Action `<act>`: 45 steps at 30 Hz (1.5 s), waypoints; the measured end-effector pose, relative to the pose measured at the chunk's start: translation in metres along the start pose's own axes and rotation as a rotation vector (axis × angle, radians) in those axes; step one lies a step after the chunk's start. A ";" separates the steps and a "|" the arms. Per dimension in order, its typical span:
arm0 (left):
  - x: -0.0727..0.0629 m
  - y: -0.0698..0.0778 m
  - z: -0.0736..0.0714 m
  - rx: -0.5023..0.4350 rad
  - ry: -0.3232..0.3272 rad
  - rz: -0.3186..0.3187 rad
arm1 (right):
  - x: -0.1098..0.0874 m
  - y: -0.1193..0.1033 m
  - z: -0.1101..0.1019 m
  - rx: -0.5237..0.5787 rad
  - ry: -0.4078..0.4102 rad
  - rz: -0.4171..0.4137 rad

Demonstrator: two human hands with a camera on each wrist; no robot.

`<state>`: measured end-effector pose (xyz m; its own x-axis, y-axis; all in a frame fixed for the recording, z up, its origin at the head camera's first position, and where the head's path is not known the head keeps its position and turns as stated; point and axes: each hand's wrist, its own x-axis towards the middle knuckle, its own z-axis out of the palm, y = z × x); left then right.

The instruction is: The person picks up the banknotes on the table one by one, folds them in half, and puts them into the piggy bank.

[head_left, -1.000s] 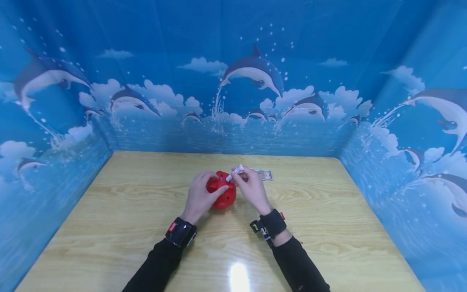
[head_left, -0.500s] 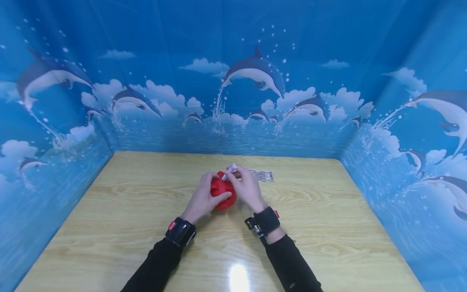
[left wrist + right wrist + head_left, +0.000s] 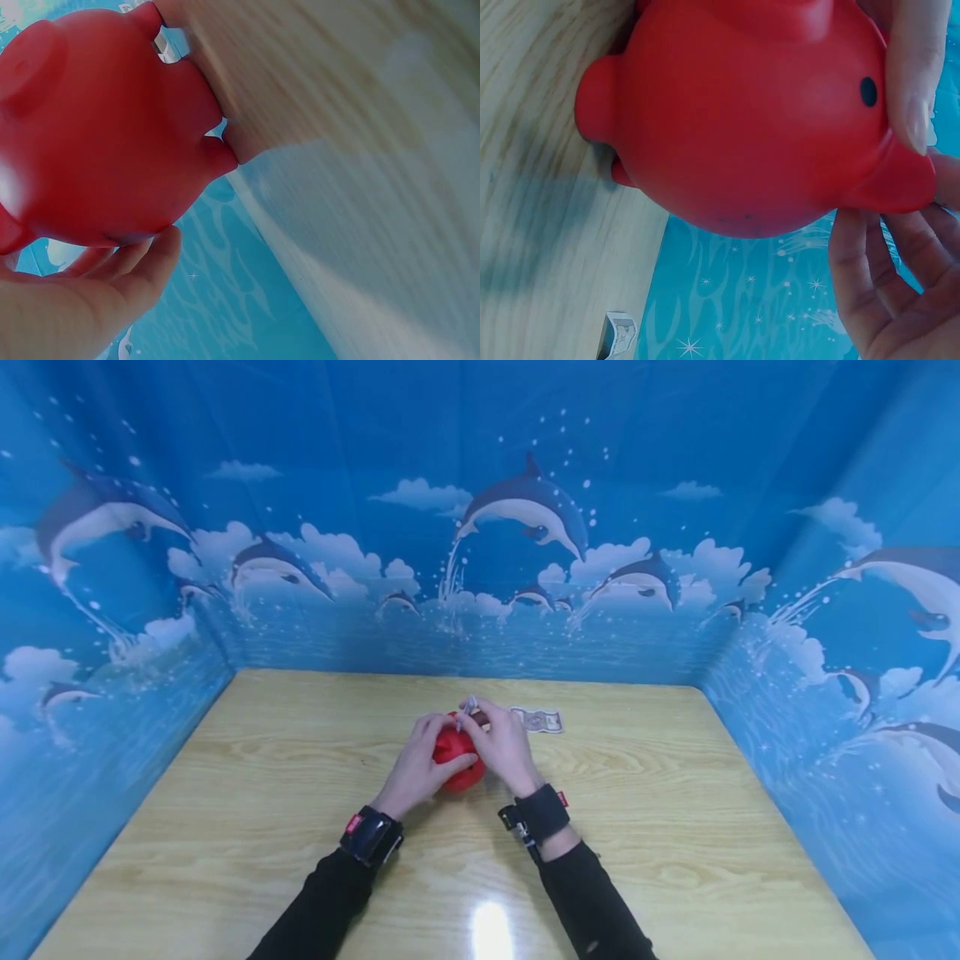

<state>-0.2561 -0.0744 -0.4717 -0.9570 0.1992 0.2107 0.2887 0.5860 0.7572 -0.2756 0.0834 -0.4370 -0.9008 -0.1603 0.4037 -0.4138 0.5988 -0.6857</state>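
Note:
A red piggy bank (image 3: 456,748) stands on the table between my hands. My left hand (image 3: 415,770) grips it from the left, thumb over the near side and fingers round the far side. In the left wrist view, its fingers (image 3: 154,266) rest against the red body. My right hand (image 3: 504,748) pinches a folded banknote (image 3: 468,710) over the bank's top, its lower end right at the red surface. From the right wrist, the bank's black eye (image 3: 868,91) shows, with the left thumb (image 3: 915,90) across the top. The banknote is hidden there behind the ear and fingers.
Another banknote (image 3: 542,721) lies flat on the wooden table (image 3: 637,793), just beyond the right hand. Blue dolphin-print curtains (image 3: 337,627) enclose the table at the back and both sides.
My right hand has moved left, bringing the folded banknote over the bank's top and turning it more upright. The left hand keeps its grip, its thumb slightly shifted. More of the lying banknote shows.

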 end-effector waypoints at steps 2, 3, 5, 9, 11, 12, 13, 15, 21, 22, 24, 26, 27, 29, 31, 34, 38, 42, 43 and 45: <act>0.000 0.000 0.000 -0.001 -0.002 -0.005 | 0.000 -0.001 0.001 -0.001 0.002 -0.010; 0.000 0.000 0.000 -0.001 -0.003 -0.007 | 0.000 -0.001 0.001 -0.002 0.004 -0.017; 0.000 -0.001 0.000 0.003 -0.003 -0.013 | 0.000 -0.002 0.001 -0.008 0.008 -0.032; 0.000 -0.001 0.002 0.010 0.002 -0.011 | 0.001 -0.002 0.001 -0.021 0.012 -0.038; 0.000 -0.002 0.002 0.016 0.011 -0.003 | 0.001 -0.002 0.001 -0.031 0.004 -0.030; 0.000 -0.002 0.002 0.017 0.016 0.002 | 0.001 -0.002 0.001 -0.036 -0.001 -0.023; 0.000 -0.002 0.002 0.017 0.019 0.004 | 0.002 -0.002 0.001 -0.039 -0.009 -0.018; 0.000 -0.003 0.003 0.018 0.024 0.010 | 0.002 -0.002 0.001 -0.038 -0.024 -0.007; -0.001 -0.003 0.003 0.025 0.017 0.005 | 0.003 -0.001 0.001 -0.029 -0.044 -0.006; -0.001 -0.003 0.003 0.027 0.016 0.004 | 0.004 -0.001 0.001 -0.033 -0.043 -0.015; -0.001 -0.003 0.003 0.029 0.016 0.000 | 0.004 0.000 0.002 -0.039 -0.039 -0.030; -0.001 -0.003 0.003 0.029 0.017 0.002 | 0.005 0.001 0.002 -0.046 -0.032 -0.042; -0.001 -0.002 0.002 0.026 0.017 0.005 | 0.005 0.001 0.002 -0.049 -0.028 -0.049; -0.001 -0.002 0.002 0.027 0.018 0.010 | 0.005 0.001 0.002 -0.056 -0.024 -0.059; 0.000 -0.002 0.001 0.028 0.016 0.015 | 0.005 0.000 0.002 -0.057 -0.028 -0.070; 0.000 -0.002 0.001 0.030 0.013 0.014 | 0.006 0.000 0.001 -0.051 -0.039 -0.077; 0.000 -0.002 0.000 0.028 0.011 0.012 | 0.006 0.002 0.002 -0.039 -0.038 -0.064; 0.000 -0.001 0.001 0.024 0.008 0.011 | 0.006 0.004 0.003 -0.036 -0.030 -0.060; 0.000 -0.001 0.001 0.024 0.007 0.010 | 0.006 0.004 0.003 -0.036 -0.030 -0.059; 0.000 -0.001 0.001 0.023 0.007 0.010 | 0.006 0.004 0.003 -0.034 -0.031 -0.057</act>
<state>-0.2567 -0.0745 -0.4733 -0.9543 0.1997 0.2225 0.2986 0.6020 0.7406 -0.2829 0.0824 -0.4393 -0.8799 -0.2186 0.4218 -0.4600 0.6140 -0.6414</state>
